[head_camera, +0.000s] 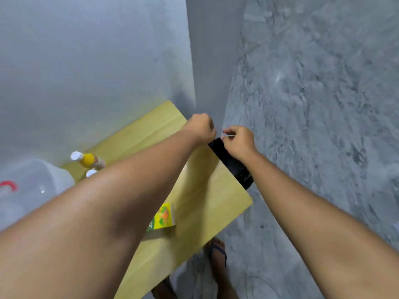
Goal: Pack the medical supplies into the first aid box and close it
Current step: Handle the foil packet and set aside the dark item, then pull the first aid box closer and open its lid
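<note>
Well to the left of your left hand, at the near left edge of view, sits the translucent first aid box [38,182] with a red clasp [8,185]; blur hides whether its lid is on. Just right of it, still far left of your hand, a yellow bottle [87,159] with a white cap lies tilted on the wooden table [205,201], and a second white cap [91,172] peeks out beside your forearm. Nearer you, below your left forearm, a small yellow-green carton [165,215] rests on the table. Your left hand [201,128] is out at the table's far right corner, fingers curled into a fist; you cannot tell whether it holds anything. Immediately right of it, a black object [228,162] slants along the table's right edge. Your right hand [240,143] lies over its upper end, thumb and forefinger pinching there. Beneath your right arm, a sandalled foot [218,253] stands on the grey floor [313,104]
</note>
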